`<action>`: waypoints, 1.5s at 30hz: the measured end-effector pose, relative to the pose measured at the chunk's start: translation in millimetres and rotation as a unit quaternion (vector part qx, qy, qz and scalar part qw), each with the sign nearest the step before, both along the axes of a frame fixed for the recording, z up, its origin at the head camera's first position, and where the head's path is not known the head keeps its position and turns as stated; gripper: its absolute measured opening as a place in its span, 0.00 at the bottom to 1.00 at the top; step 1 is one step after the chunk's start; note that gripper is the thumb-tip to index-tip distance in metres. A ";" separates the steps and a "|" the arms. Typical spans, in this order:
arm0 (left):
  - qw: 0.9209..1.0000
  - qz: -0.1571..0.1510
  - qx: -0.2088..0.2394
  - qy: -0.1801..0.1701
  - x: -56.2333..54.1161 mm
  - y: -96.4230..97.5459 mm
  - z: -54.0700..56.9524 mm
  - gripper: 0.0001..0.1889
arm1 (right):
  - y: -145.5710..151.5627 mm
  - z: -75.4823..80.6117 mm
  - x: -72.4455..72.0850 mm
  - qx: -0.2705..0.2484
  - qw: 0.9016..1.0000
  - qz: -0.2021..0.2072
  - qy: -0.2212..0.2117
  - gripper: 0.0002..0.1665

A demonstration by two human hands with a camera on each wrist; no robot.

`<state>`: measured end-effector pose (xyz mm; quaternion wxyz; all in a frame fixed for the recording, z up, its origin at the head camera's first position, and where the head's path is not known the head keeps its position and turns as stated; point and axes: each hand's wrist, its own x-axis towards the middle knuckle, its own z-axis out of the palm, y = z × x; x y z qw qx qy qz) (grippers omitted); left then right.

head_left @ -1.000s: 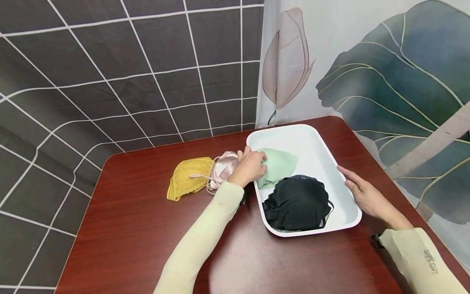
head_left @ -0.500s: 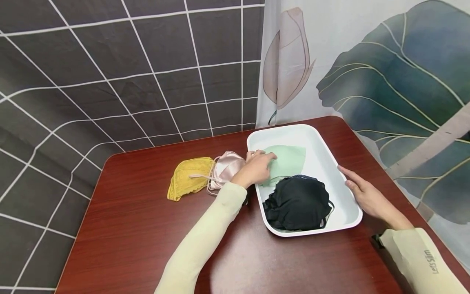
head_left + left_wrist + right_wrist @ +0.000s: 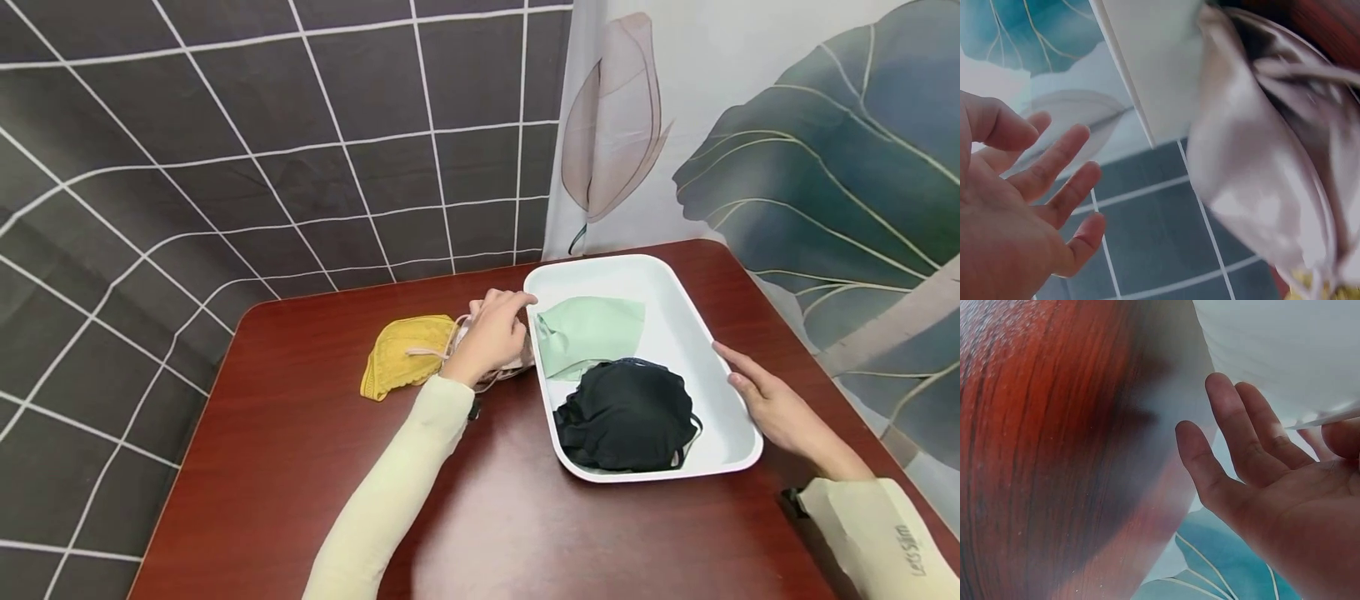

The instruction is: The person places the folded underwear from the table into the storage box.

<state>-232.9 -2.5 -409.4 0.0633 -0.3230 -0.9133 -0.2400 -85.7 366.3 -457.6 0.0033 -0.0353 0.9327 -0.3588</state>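
Note:
My left hand (image 3: 491, 333) is over a pink satin bra (image 3: 519, 360), hiding most of it, just outside the white tray's left rim. In the left wrist view its fingers (image 3: 1063, 153) are spread and loosely bent, apart from the satin cup (image 3: 1254, 169). My right hand (image 3: 783, 412) rests against the right side of the white tray (image 3: 701, 367). Its fingers (image 3: 1235, 419) are extended along the tray's outer side in the right wrist view. Inside the tray, a mint-green cloth garment (image 3: 600, 329) lies behind a bundled black garment (image 3: 630, 417).
A yellow lace bra (image 3: 405, 354) lies left of the pink one, with their straps close together. The reddish-brown table (image 3: 300, 475) backs onto a dark grid-patterned curtain (image 3: 360, 150). A floral curtain (image 3: 795, 192) hangs at the right.
My left hand has let go of the green garment, which now lies flatter in the tray, and moved left over the pink bra. My right hand stays at the tray. The head view shifted slightly.

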 end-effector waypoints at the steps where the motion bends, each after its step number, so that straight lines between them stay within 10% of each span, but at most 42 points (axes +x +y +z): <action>1: 1.000 0.003 0.003 0.007 0.2 -3.9 0.1 0.21 | 0.8 0.3 0.3 0.001 1.000 -0.001 0.001 0.30; 17: 0.992 0.092 0.077 0.022 9.0 -112.4 -8.4 0.18 | 0.9 -0.6 0.3 -0.001 1.000 0.014 0.009 0.30; 29: 0.974 0.186 0.094 -0.086 25.9 -193.9 -12.4 0.21 | 0.1 1.2 1.4 -0.002 1.000 0.017 0.011 0.30; 39: 0.941 0.256 0.037 -0.218 14.4 -204.2 -28.1 0.34 | 3.4 1.0 1.9 0.000 1.000 0.010 0.007 0.30; 45: 0.936 0.250 0.026 -0.246 10.7 -198.3 -32.7 0.39 | 0.2 1.3 1.4 0.000 1.000 0.007 -0.002 0.30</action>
